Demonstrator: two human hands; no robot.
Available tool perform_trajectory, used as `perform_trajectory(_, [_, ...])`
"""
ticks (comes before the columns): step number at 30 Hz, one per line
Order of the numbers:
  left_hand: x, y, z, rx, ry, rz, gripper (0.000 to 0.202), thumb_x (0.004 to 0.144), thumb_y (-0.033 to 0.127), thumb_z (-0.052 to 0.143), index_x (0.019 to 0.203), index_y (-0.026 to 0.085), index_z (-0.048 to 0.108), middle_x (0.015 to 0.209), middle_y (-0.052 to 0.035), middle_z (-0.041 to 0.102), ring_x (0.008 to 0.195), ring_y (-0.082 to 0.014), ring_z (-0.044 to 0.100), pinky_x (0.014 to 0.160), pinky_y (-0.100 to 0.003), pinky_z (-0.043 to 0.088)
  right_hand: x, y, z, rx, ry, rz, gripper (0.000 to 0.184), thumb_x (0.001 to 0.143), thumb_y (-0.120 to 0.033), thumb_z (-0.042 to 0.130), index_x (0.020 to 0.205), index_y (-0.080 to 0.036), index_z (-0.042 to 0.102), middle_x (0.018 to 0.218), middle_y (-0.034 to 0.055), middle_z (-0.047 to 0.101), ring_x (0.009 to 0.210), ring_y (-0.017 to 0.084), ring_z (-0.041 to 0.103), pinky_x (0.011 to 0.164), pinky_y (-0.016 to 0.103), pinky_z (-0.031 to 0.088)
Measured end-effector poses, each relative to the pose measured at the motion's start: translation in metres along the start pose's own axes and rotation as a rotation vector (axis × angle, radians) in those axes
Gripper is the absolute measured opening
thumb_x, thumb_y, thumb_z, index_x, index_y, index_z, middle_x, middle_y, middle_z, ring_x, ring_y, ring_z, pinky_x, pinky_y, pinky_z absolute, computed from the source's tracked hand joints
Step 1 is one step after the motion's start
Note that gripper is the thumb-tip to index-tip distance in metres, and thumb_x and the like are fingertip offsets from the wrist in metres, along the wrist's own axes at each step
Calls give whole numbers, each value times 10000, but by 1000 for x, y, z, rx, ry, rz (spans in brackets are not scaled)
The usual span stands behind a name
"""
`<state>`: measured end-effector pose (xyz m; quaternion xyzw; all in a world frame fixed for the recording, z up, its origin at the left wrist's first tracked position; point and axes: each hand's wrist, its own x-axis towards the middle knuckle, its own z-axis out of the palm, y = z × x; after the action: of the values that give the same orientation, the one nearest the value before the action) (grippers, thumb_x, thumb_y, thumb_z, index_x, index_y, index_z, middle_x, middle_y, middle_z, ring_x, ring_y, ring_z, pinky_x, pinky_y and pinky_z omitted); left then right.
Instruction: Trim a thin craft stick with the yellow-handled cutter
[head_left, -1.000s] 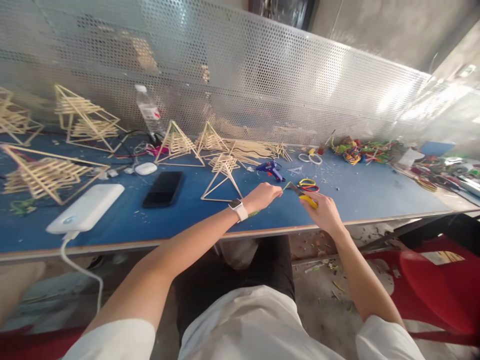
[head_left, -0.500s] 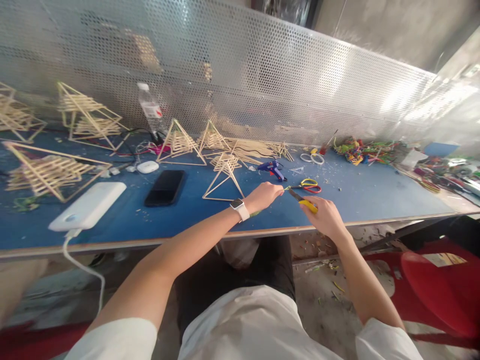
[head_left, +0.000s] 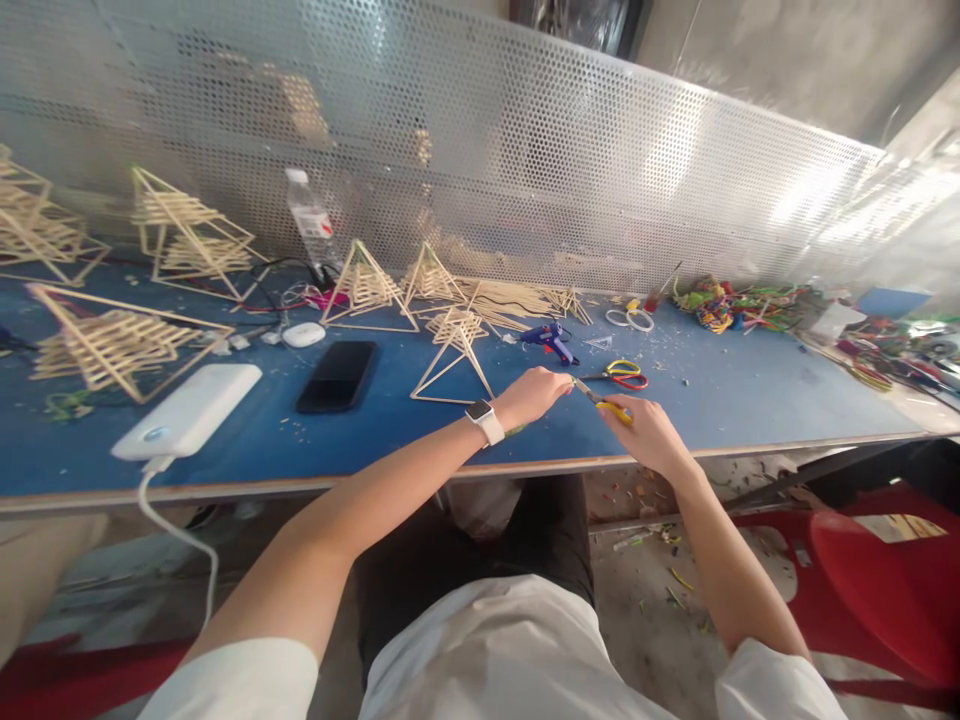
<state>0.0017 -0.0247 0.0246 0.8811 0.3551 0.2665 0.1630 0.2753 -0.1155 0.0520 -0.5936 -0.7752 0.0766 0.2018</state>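
Note:
My right hand (head_left: 651,435) is closed around a yellow-handled utility knife (head_left: 616,411), its blade pointing left toward my other hand. My left hand (head_left: 531,395), with a watch on the wrist, is pinched over the table. A small greenish tip shows at its fingertips, touching or very near the blade; what the fingers hold is mostly hidden. Just beyond both hands lie scissors (head_left: 628,374) with yellow and red handles. Behind them is a blue glue gun (head_left: 551,341). To the left of my left hand stands a small pyramid frame of wooden sticks (head_left: 454,352).
More stick pyramids (head_left: 197,240) stand at the left and back. A black phone (head_left: 337,376), a white power bank (head_left: 187,410) with a cable and a water bottle (head_left: 309,218) share the blue table. Loose sticks (head_left: 510,300) lie along the perforated metal panel (head_left: 570,160). A red chair (head_left: 885,580) stands right.
The knife blade has come slightly closer to my left fingertips. The whole view has shifted a little, so everything sits slightly farther right. Both hands keep their grips.

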Motion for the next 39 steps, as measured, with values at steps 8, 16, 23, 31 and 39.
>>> perform_trajectory(8, [-1,1,-1,9,1,-10,370,1235,284,516,1058,198,830,984,-121,891,999,-265,869,886,-288,543,0,-3,-3,32,-20,-40,394,1145,-524,585,1230,-299,896,1005,62,908,876,294,829,812,393,600])
perform_trajectory(16, [0,-4,3,9,-4,5,397,1251,293,482,1097,192,834,941,-100,875,946,-252,850,873,-297,517,-5,-2,-16,40,-18,-10,414,1146,-566,595,1198,-300,908,953,52,896,833,295,816,800,407,607])
perform_trajectory(23, [-2,3,-2,15,-8,-2,381,1243,284,493,1070,195,820,953,-100,877,959,-249,852,871,-286,528,-2,-3,-18,43,-52,-16,399,1155,-563,600,1188,-301,899,889,22,865,779,268,778,806,400,594])
perform_trajectory(31, [-1,0,2,35,-16,11,371,1248,304,513,1049,197,807,941,-113,864,957,-258,846,832,-290,493,4,-2,-11,60,-61,-36,388,1149,-547,596,1187,-306,899,915,28,877,827,282,805,815,405,615])
perform_trajectory(39, [0,-3,5,-51,-23,-2,375,1252,331,533,1056,186,819,973,-114,858,1013,-253,849,918,-306,558,5,6,-26,89,19,-14,412,1108,-599,663,1150,-260,894,967,51,883,868,287,807,804,402,586])
